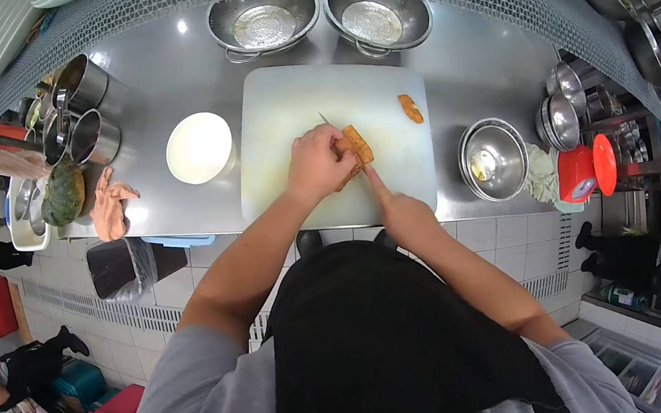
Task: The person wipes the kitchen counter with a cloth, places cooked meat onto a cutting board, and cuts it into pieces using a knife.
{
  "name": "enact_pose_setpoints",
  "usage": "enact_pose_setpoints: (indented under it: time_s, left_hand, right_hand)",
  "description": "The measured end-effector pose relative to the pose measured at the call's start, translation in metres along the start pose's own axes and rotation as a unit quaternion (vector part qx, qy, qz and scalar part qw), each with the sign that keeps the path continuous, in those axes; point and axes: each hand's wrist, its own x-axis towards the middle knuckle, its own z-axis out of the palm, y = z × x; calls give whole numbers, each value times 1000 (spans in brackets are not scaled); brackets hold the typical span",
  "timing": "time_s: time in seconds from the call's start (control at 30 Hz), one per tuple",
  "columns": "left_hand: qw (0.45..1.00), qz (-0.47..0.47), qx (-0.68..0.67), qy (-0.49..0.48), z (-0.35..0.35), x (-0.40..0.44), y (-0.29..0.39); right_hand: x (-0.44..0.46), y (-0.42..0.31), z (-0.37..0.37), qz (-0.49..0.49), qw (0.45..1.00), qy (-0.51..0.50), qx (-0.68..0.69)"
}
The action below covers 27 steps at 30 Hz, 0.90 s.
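A long orange-brown piece of food point(358, 145) lies on the white cutting board point(269, 111). My left hand point(321, 160) holds it down, its fingers closed on the upper end. Close by on the right, my right hand point(402, 213) grips a knife whose handle is hidden in the fist, with the index finger stretched toward the food. The thin tip of the blade point(323, 118) shows beyond my left hand. Another orange-brown piece point(411, 109) rests apart on the right side of the board.
Left of the board stands a white bowl point(199, 148); metal bowls point(493, 160) are at the right. Two colanders point(265, 25) sit behind. A glove point(111, 204), a green pumpkin point(63, 193) and pots point(94, 138) are at the left. Other people point(18, 368) are farther off.
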Motion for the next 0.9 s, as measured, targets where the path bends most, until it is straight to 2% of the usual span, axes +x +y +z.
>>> enact_pose_setpoints:
  time_s: [0.03,0.13,0.27,0.37,0.43,0.5,0.53,0.6,0.63,0.7,0.83,0.9]
  left_hand:
    - [1000,2,1,4,0,3,-1]
    - [1000,5,-18,-7,-1,-4,-5]
    - [996,59,0,65,-12,-16,-3]
    - [988,82,-16,131,-28,-29,-7]
    - [983,80,-25,161,-41,-42,-15]
    - [990,-134,31,-33,-54,-57,-24]
    - [990,-136,30,-32,-51,-64,-31]
    - [987,-85,-117,76,-40,-74,-42]
    - [986,-86,-118,79,-38,-79,-42]
    - [989,28,-40,142,-36,-83,-28]
    - [992,34,3,122,-18,-83,-13]
    - [996,5,24,85,-6,-79,-14]
  right_hand:
    - [16,-1,3,-12,999,33,7]
    - [13,0,1,9,999,31,15]
    - [-22,16,12,-6,999,49,23]
    - [-66,32,5,-2,999,5,43]
    - [-87,40,3,-39,995,84,26]
    - [-96,28,-16,-41,992,113,38]
    - [-98,21,-25,-41,987,145,51]
    - [-91,6,-40,-57,988,140,37]
    - [-86,-3,-46,-72,988,136,26]
    - [-79,-23,-57,-70,991,115,2]
    - [-68,-41,-62,-80,993,68,-47]
    - [-66,-45,-61,-75,993,57,-70]
